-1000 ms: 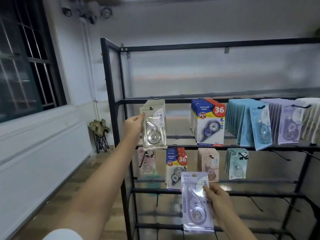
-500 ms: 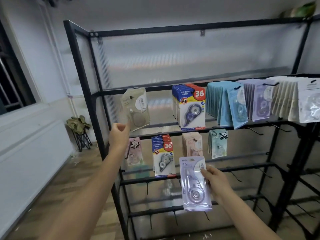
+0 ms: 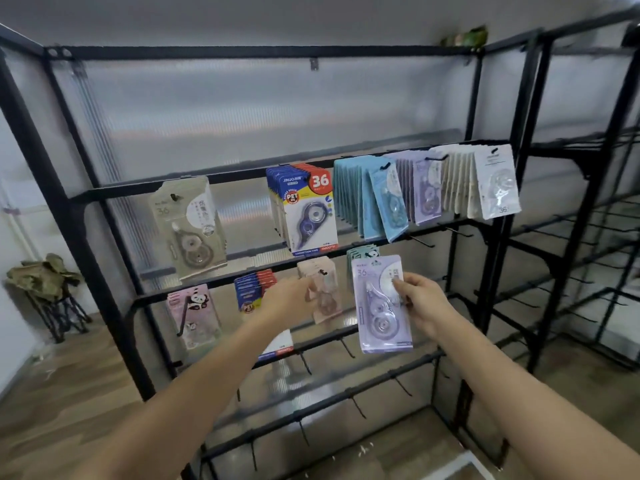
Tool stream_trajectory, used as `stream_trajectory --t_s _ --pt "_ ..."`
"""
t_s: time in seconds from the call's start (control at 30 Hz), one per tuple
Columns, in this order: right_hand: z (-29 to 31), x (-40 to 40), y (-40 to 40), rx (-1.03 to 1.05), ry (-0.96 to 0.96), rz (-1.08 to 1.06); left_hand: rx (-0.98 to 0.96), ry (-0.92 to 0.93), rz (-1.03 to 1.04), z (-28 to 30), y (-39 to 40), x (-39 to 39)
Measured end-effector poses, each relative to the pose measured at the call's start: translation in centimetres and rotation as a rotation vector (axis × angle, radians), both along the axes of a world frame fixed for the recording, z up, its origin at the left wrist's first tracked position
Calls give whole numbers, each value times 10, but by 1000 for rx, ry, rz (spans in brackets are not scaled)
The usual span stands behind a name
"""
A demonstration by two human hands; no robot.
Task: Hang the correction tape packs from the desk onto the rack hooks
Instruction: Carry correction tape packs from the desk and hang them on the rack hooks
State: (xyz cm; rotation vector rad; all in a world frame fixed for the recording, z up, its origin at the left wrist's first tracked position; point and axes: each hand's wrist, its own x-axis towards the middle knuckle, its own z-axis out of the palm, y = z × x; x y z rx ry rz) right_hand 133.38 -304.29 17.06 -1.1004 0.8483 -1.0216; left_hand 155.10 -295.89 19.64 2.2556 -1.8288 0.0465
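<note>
Right of centre, the right hand (image 3: 420, 303) pinches a lilac correction tape pack (image 3: 381, 304) by its right edge, thumb on the front, holding it up before the black rack (image 3: 86, 265). Left of it, the left hand (image 3: 291, 299) reaches in empty, fingers blurred, seemingly loose. Behind, a beige pack (image 3: 188, 225) hangs alone at upper left; blue "36" packs (image 3: 306, 209) and pastel rows (image 3: 426, 188) fill the same rail.

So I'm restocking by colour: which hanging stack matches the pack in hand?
The purple stack on the upper rail, between blue and white; the right hand holds a purple pack.
</note>
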Motion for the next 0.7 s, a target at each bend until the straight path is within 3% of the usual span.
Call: stream_trajectory --t_s 0.17,0.4,0.7 --pt "22 -50 -24 -43 -19 -85 101 -219 -154 2 -43 -53" --pt "68 -112 -88 -103 -27 -129 64 -225 -204 23 -107 -121" --pt "126 -122 -193 -198 20 -15 31 -164 -13 30 -159 -165"
